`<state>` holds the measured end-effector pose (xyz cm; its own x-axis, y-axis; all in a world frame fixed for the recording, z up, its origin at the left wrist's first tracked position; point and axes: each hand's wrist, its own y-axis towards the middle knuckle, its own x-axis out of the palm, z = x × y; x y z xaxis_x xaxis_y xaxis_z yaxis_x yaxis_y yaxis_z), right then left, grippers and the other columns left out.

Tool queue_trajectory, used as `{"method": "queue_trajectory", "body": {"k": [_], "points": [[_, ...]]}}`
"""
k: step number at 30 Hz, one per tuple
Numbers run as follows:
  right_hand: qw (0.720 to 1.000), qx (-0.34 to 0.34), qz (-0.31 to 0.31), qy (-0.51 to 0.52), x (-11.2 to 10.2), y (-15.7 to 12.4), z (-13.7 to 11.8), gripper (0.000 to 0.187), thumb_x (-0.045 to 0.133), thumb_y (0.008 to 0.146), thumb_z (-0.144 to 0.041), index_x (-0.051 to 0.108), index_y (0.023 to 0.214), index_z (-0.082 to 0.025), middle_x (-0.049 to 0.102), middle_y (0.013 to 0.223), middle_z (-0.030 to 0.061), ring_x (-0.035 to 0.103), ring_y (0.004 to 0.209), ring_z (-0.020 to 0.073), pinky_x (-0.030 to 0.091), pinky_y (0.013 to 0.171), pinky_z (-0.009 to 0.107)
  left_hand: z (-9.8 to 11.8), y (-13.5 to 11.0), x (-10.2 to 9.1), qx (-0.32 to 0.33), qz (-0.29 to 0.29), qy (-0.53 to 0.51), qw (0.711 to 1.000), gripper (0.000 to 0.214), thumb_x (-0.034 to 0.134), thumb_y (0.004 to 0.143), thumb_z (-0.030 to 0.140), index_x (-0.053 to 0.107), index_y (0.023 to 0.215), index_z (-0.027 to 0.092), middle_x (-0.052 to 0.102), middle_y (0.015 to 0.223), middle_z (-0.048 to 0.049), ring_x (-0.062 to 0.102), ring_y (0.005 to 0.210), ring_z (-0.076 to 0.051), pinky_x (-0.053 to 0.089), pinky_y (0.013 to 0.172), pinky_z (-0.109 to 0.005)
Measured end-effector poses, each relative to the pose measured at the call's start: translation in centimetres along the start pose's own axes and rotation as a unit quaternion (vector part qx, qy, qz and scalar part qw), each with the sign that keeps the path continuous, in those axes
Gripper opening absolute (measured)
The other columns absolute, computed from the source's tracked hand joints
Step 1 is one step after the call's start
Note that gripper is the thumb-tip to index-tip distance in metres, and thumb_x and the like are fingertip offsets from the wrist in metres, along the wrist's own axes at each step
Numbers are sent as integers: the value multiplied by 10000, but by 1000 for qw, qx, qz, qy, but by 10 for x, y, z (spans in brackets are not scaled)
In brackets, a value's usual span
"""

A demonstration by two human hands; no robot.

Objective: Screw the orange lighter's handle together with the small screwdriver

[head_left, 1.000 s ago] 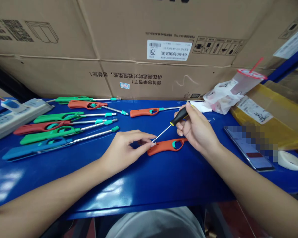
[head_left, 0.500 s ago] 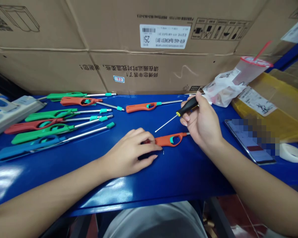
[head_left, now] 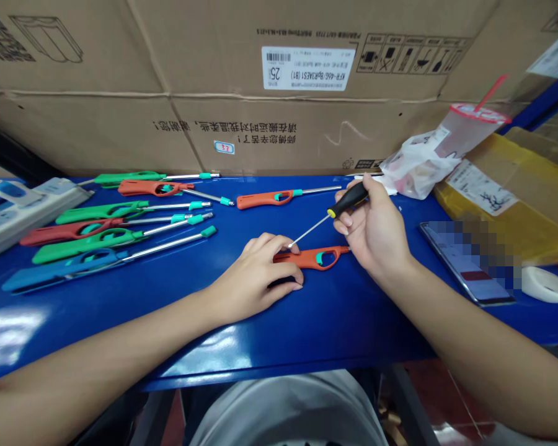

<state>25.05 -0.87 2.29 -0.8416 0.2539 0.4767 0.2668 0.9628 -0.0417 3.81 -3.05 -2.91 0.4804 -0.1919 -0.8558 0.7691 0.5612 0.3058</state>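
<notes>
Here: screwdriver (head_left: 335,213) tip meets orange lighter (head_left: 315,257) beside left grip (head_left: 260,272).

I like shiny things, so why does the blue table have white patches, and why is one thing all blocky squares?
In the head view, lamp glare makes white patches on the glossy table; the phone is blurred into squares; the boxes bend near the edges from the wide lens; the left hand casts a soft shadow beneath it.
</notes>
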Motion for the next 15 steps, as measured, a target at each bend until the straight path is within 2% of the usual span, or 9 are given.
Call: {"method": "queue_trajectory", "body": {"k": [5, 9, 11, 15], "points": [[1000, 9, 0, 6, -1, 1, 0, 382, 630, 950, -528, 509, 773, -212, 572, 624, -52, 398, 386, 58, 340, 352, 179, -2, 0, 2, -5, 28, -34, 999, 89, 660, 981, 258, 748, 966, 247, 613, 1262, -89, 538, 1182, -268, 411, 1011, -460], [999, 28, 28, 15, -1, 3, -4, 358, 575, 983, -466, 490, 751, -207, 548, 612, -55, 358, 367, 49, 293, 326, 170, -4, 2, -3, -46, 106, -147, 982, 79, 683, 965, 244, 747, 933, 209, 707, 1103, -72, 630, 1066, -217, 474, 985, -391], [999, 29, 40, 17, -1, 3, -5, 329, 551, 989, -425, 483, 754, -206, 555, 622, -52, 343, 363, 45, 260, 313, 166, -4, 3, -6, -105, 140, -223, 959, 106, 692, 960, 281, 737, 922, 193, 739, 974, -52, 676, 923, -181, 525, 880, -329], [1000, -9, 19, 14, -3, 3, -1, 256, 615, 919, -386, 488, 783, -211, 571, 666, -51, 375, 387, 48, 263, 315, 165, -7, 4, -9, -225, 186, -363, 885, 166, 767, 892, 337, 723, 898, 178, 754, 827, -17, 700, 740, -141, 565, 713, -254]]}}
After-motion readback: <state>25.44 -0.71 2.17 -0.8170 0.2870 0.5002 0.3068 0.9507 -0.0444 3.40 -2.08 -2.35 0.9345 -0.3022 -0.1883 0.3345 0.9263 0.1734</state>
